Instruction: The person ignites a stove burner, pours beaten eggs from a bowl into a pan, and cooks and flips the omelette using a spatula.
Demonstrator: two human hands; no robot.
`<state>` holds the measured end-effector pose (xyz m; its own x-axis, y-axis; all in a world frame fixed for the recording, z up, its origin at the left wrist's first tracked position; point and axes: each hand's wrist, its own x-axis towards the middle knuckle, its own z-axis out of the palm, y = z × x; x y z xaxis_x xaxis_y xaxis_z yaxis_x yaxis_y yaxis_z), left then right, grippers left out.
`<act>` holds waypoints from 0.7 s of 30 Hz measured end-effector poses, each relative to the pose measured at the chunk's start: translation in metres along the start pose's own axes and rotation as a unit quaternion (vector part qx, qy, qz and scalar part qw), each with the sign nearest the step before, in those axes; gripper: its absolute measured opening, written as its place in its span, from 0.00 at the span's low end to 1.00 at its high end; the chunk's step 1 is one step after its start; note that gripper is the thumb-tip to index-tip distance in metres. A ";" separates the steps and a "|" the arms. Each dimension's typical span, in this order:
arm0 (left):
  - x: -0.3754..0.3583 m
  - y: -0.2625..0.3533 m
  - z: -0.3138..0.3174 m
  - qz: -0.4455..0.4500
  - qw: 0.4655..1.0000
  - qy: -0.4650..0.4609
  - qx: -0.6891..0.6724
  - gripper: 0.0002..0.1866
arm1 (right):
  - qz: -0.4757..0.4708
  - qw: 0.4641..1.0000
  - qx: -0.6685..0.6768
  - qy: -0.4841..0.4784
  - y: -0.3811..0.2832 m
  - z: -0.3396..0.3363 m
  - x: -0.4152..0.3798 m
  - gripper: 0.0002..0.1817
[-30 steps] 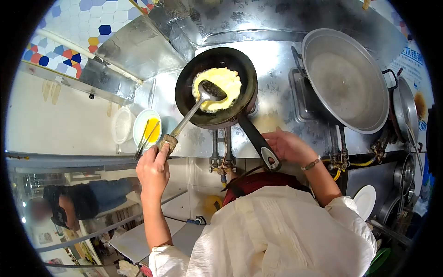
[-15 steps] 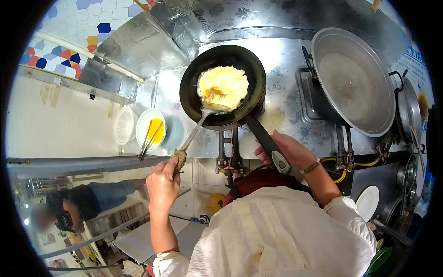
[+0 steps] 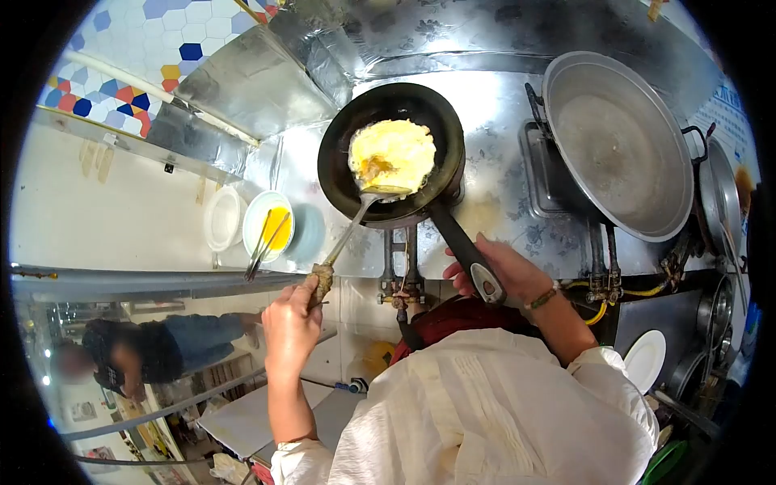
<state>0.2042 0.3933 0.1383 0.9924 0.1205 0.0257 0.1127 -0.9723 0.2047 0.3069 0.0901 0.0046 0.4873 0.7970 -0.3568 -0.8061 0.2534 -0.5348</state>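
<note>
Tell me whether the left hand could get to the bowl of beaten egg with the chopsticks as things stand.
Probably yes, once freed. The left hand grips the spatula, whose blade sits at the omelette's edge. The bowl stands on the counter just beyond that hand, left of the pan, with nothing between.

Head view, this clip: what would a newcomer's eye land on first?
The yellow egg frying in the black pan at the centre of the foil-lined stove. The left hand holds a spatula whose blade sits at the egg's near edge, while the right hand grips the pan's handle. To the right stands a large metal wok, and left of the pan a bowl of beaten egg with chopsticks across it.
</note>
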 end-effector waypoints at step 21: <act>0.023 -0.009 0.011 0.029 0.995 0.088 -0.033 0.23 | -0.005 0.999 0.048 -0.002 0.008 0.001 -0.001 0.31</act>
<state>0.2263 0.4026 0.1261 0.9725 0.1040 0.2086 0.0469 -0.9639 0.2620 0.2991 0.0916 0.0015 0.4936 0.7969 -0.3483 -0.8300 0.3120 -0.4623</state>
